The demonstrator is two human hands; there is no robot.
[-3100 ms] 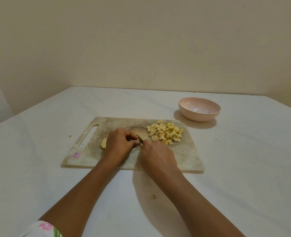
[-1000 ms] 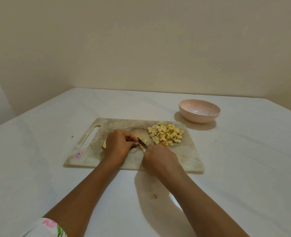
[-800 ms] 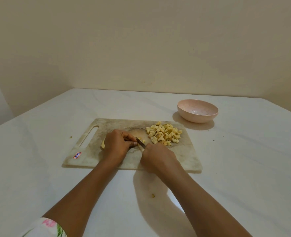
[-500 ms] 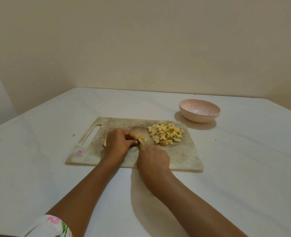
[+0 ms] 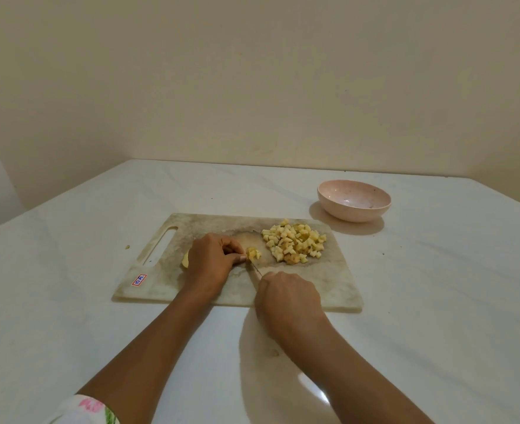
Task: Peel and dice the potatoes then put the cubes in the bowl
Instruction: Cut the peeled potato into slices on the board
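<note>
Left hand curls over the pale peeled potato; right hand grips a thin knife, blade beside those fingers. A slip could nick them.

Small white sticker with a red border, at the 7 o'clock corner of the cutting board, blue characters turned sideways, possibly digits, too small to read for certain

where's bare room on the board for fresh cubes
Bare: the worn white cutting board's near right corner, short of the pile of pale potato cubes, and its far strip beyond the left hand. Crowded: between it and the right hand.
</note>
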